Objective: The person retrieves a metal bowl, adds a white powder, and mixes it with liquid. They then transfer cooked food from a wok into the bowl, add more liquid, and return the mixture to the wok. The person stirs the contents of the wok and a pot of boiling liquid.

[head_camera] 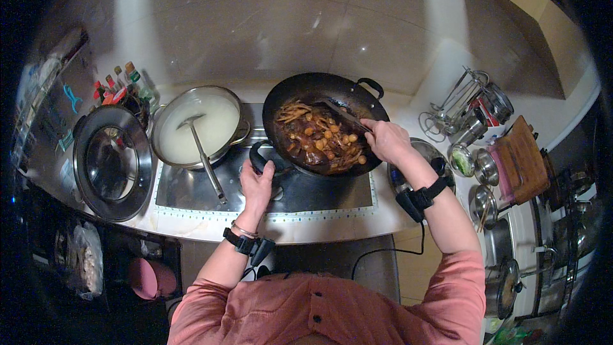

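A black wok (306, 87) stands tilted on the gas hob (191, 194), holding brown braised food (321, 139) with round orange-yellow pieces and long strips. My left hand (257, 183) is at the wok's near-left loop handle (258, 155), its fingers partly hidden under the handle. In my right hand (387, 141) is a dark spatula (342, 112), its far end inside the wok above the food. Left of the wok, a steel pot (161, 149) of whitish liquid holds a metal ladle (203, 157), whose handle leans over the near rim.
A large glass lid (112, 163) stands at the left near several bottles (134, 76). Small steel bowls (486, 166), one with chopped greens (461, 160), are at the right beside a wooden cutting board (522, 160) and a utensil rack (471, 86). Below lies a pink bin (153, 279).
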A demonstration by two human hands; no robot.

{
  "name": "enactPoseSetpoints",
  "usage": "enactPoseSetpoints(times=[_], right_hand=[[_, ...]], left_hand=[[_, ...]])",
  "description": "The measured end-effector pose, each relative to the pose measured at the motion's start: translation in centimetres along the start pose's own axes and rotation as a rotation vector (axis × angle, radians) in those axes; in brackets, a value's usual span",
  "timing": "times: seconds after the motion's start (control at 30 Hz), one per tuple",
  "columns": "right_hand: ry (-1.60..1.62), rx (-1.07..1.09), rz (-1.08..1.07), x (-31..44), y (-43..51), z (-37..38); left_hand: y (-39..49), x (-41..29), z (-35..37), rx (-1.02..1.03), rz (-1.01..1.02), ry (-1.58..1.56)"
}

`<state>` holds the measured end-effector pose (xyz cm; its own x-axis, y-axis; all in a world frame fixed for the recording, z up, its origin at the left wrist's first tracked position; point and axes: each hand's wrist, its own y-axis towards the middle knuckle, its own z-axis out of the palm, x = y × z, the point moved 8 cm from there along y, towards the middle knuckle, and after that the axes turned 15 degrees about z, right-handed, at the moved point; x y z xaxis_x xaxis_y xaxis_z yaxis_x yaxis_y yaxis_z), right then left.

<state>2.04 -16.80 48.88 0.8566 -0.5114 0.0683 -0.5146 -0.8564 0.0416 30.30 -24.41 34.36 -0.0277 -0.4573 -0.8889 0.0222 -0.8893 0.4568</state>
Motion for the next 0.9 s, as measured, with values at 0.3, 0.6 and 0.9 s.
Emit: enactPoseSetpoints(times=[0.3,0.6,0.9], right_hand=[[-0.056,-0.114,-0.009,-0.1,-0.7,-2.4],[-0.043,-0.222,-0.257,2.6,-3.7,-2.2],[-0.144,-0.192,-0.238,2.3,-3.2,-0.1]], left_hand=[[0.2,-1.2,0.0,0.034,0.030,0.072],[0.1,-0.4,0.0,0.016,0.035,0.056],[0.1,-1.0,-0.1,-0.012,0.101,0.023]])
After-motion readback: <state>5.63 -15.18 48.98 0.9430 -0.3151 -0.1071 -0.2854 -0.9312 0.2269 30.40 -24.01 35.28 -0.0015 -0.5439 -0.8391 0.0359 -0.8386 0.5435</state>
